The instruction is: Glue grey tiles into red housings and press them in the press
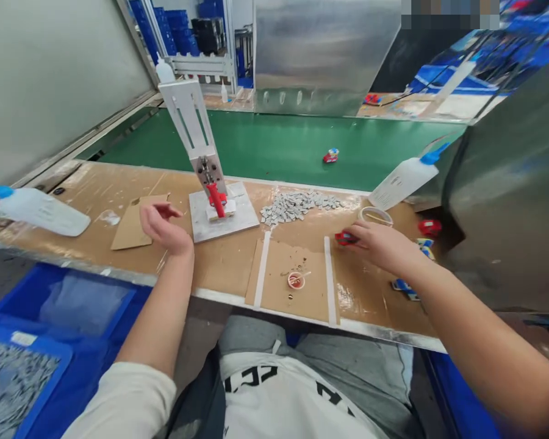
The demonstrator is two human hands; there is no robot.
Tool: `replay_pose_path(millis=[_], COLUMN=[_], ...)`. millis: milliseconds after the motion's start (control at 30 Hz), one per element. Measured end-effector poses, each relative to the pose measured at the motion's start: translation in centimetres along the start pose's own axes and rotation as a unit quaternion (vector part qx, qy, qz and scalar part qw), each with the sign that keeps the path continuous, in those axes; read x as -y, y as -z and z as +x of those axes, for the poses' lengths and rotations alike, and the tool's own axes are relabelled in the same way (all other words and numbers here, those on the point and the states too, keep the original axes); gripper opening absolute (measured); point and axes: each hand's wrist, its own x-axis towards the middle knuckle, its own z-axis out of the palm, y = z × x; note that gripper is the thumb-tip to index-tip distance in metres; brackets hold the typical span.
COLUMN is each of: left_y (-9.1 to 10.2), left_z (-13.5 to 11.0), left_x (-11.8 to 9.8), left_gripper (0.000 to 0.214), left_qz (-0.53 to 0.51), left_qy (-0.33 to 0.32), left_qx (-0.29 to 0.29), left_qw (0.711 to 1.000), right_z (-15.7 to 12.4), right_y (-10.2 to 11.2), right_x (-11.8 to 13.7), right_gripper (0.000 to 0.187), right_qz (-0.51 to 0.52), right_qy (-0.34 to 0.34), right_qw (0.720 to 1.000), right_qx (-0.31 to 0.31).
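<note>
My right hand (379, 244) pinches a small red toy part (344, 238) just above the wooden bench, right of a taped cardboard mat (279, 262). My left hand (165, 224) hovers over the bench with fingers loosely curled and nothing in it, left of a small press jig (210, 183) on a grey base plate. A red piece sits in the jig. A heap of small grey metal pieces (297, 204) lies behind the mat. On the mat stands a small cap of reddish glue (296, 280) with a stick in it.
White squeeze bottles lie at the far left (39, 210) and lean at the right (402, 180). A tape roll (375, 215) and several red and blue toy parts (427, 228) sit at the right. A green conveyor (279, 146) carries one toy. Blue bins (50, 317) stand below left.
</note>
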Motion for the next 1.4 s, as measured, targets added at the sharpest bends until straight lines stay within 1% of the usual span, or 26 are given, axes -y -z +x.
replay_pose_path(millis=[33,67,100,133,167,200,233,300,333,367,433,467,500,533,567,600,633,667,700,767,867,967,1100,1200,1300,1400], left_y=[0.3,0.2,-0.2,-1.0,-2.2,-3.6,-5.3,-8.6,-10.0,-11.3,-13.2,-13.8,-14.3,-14.5,-14.6,-14.6,-14.6,-14.4,-14.3,-14.1,-14.1,-14.1,-14.0,-13.7,-13.5,-13.4], left_z=[-1.4,-3.1,-4.9,-6.6,-8.3,-9.8,-11.0,-12.6,-13.0,-13.2,-13.2,-13.1,-12.9,-12.8,-12.7,-12.6,-12.6,-12.6,-12.6,-12.7,-12.8,-13.1,-13.4,-13.3,-13.0,-12.8], left_x=[-1.1,-2.3,-3.5,-4.7,-5.8,-6.7,-7.3,-7.7,-7.5,-7.0,-5.8,-5.2,-4.6,-4.0,-3.6,-3.3,-3.2,-3.1,-3.0,-3.0,-3.1,-3.0,-3.0,-3.3,-3.8,-4.2], left_gripper=[0.049,0.049,0.05,0.047,0.042,0.042,0.046,0.049,0.047,0.045,0.045,0.045,0.046,0.045,0.045,0.046,0.049,0.051,0.053,0.05,0.042,0.041,0.036,0.039,0.041,0.035], left_qz=[0.002,0.005,0.005,0.003,-0.001,-0.016,-0.037,-0.082,-0.094,-0.103,-0.112,-0.117,-0.122,-0.126,-0.13,-0.134,-0.138,-0.142,-0.146,-0.145,-0.123,-0.111,-0.112,-0.075,-0.029,-0.014], left_qy=[-0.021,-0.032,-0.035,-0.017,0.021,0.065,0.109,0.18,0.207,0.227,0.254,0.261,0.263,0.263,0.26,0.256,0.249,0.242,0.233,0.21,0.172,0.153,0.17,0.141,0.092,0.07], left_qx=[0.001,0.033,0.103,0.272,0.424,0.524,0.588,0.633,0.637,0.633,0.614,0.602,0.59,0.58,0.573,0.569,0.569,0.57,0.574,0.582,0.589,0.594,0.605,0.602,0.6,0.604], left_qw=[1.0,0.999,0.994,0.962,0.906,0.849,0.801,0.748,0.737,0.733,0.739,0.746,0.753,0.76,0.766,0.77,0.772,0.772,0.771,0.772,0.78,0.782,0.77,0.782,0.794,0.794], right_z=[0.4,0.9,1.5,2.1,2.8,3.4,3.9,4.4,4.3,4.1,3.4,2.9,2.5,2.2,2.0,1.9,1.9,2.0,2.1,2.3,2.3,2.3,2.4,2.3,2.2,2.1], right_y=[-0.1,-0.1,-0.1,-0.2,-0.3,-0.4,-0.6,-1.0,-1.2,-1.4,-1.7,-1.8,-1.8,-1.8,-1.8,-1.7,-1.7,-1.8,-1.8,-2.0,-2.2,-2.4,-2.8,-3.1,-3.2,-3.3], right_x=[0.9,2.0,3.2,4.5,5.6,6.7,7.5,8.2,8.2,8.0,7.1,6.7,6.3,6.1,5.9,5.9,6.0,6.2,6.4,6.9,7.3,7.5,7.9,8.1,8.1,7.9], right_gripper=[0.023,0.027,0.031,0.032,0.032,0.03,0.028,0.026,0.028,0.033,0.041,0.04,0.037,0.036,0.039,0.044,0.048,0.05,0.05,0.045,0.041,0.041,0.04,0.038,0.037,0.034], right_qz=[0.067,0.133,0.189,0.23,0.26,0.279,0.291,0.311,0.322,0.333,0.342,0.338,0.331,0.321,0.312,0.303,0.296,0.29,0.288,0.287,0.289,0.282,0.268,0.276,0.306,0.346], right_qy=[-0.006,-0.014,-0.016,-0.016,-0.011,0.0,0.013,0.036,0.036,0.022,-0.032,-0.052,-0.052,-0.031,0.009,0.054,0.092,0.12,0.137,0.167,0.204,0.206,0.208,0.213,0.234,0.26], right_qw=[0.997,0.99,0.979,0.968,0.958,0.949,0.943,0.933,0.928,0.921,0.913,0.917,0.928,0.941,0.95,0.95,0.944,0.938,0.933,0.927,0.921,0.926,0.932,0.932,0.92,0.899], right_qx=[-0.025,-0.05,-0.075,-0.1,-0.124,-0.144,-0.16,-0.177,-0.185,-0.2,-0.221,-0.206,-0.166,-0.101,-0.022,0.054,0.113,0.148,0.166,0.173,0.161,0.144,0.127,0.102,0.074,0.064])
